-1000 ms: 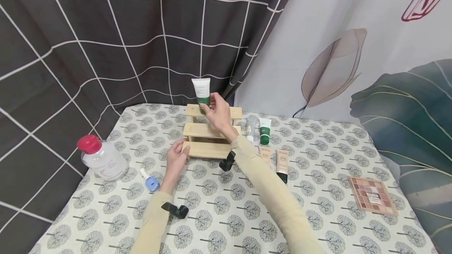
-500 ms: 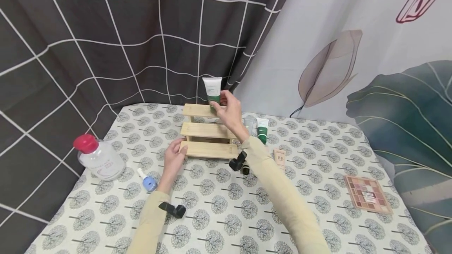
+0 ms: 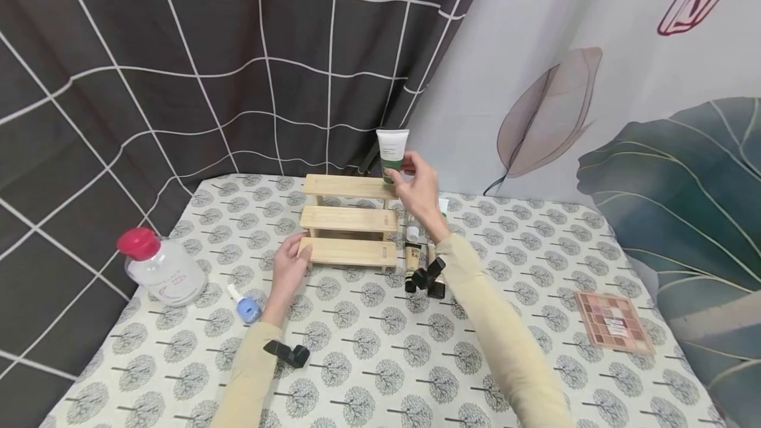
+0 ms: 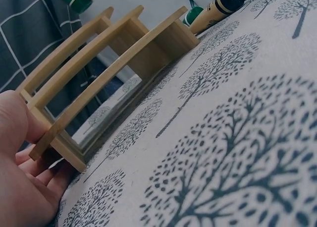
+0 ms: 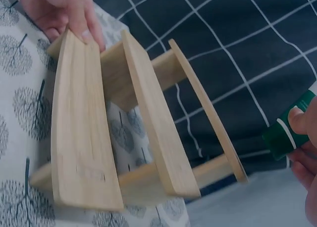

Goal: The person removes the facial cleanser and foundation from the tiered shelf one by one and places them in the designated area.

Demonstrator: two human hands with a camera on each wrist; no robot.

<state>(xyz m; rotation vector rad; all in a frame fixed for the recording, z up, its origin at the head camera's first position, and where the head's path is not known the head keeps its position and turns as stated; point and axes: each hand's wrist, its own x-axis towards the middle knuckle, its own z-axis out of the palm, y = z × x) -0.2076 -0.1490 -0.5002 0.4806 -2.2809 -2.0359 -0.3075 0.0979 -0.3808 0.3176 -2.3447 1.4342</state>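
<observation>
My right hand (image 3: 421, 187) pinches a white and green squeeze tube (image 3: 392, 144) between thumb and fingers. The tube stands upright with its green cap down, at the right end of the top tier in the head view; in the right wrist view a gap shows between the green cap (image 5: 277, 141) and that tier. A three-tier wooden display stand (image 3: 347, 253) sits on the patterned cloth. At its left end my left hand (image 3: 289, 266) grips the lowest tier, thumb on top and fingers beneath, as the left wrist view also shows.
Right of the stand lie a grey tube (image 3: 413, 224) and a beige tube (image 3: 413, 259), with others partly hidden by my right arm. An eyeshadow palette (image 3: 615, 322) lies far right. Leftward are a clear bottle with a red top (image 3: 139, 244) and a small blue bottle (image 3: 248, 310).
My right hand has carried the white and green tube rightward, from left of the top tier's middle to its right end. The left hand keeps its grip on the stand.
</observation>
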